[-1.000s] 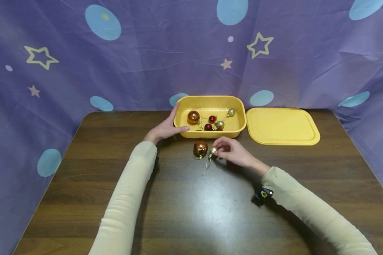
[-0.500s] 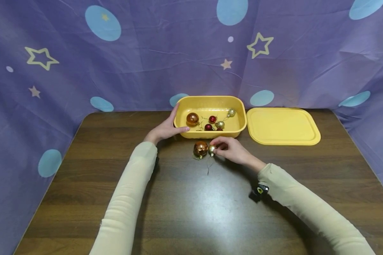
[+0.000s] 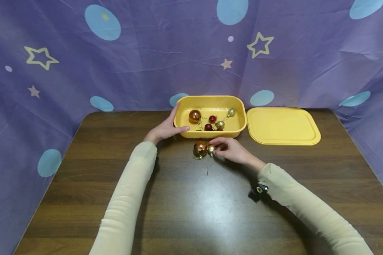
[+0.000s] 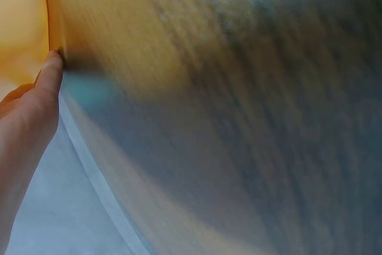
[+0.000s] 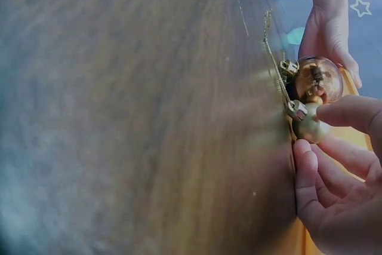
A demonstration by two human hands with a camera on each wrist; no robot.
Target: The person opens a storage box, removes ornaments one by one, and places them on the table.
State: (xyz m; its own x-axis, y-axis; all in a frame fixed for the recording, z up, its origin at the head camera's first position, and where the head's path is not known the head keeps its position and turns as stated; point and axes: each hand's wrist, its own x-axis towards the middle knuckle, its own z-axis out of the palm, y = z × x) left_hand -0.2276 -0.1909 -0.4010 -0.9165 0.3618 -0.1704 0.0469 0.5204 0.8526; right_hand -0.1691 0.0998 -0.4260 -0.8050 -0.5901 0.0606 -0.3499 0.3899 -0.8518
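My right hand pinches a small gold bauble between thumb and fingers at the tabletop. Its thin hanging loop trails toward the front. Directly left of it lies a large shiny copper bauble, with its gold cap toward me. My left hand holds the left end of a yellow plastic container, thumb at the front rim and fingers along the side. Inside are another copper bauble, dark red baubles and glittery gold baubles. The front wall partly hides some.
A yellow lid lies flat to the right of the container. Behind the brown wooden table hangs a purple cloth with stars and blue spots. The container stands near the table's back edge.
My right hand has shifted slightly left with the gold bauble, bringing it beside the copper one, and its loop has swung. The copper bauble in the container has rocked. My left hand stays put.
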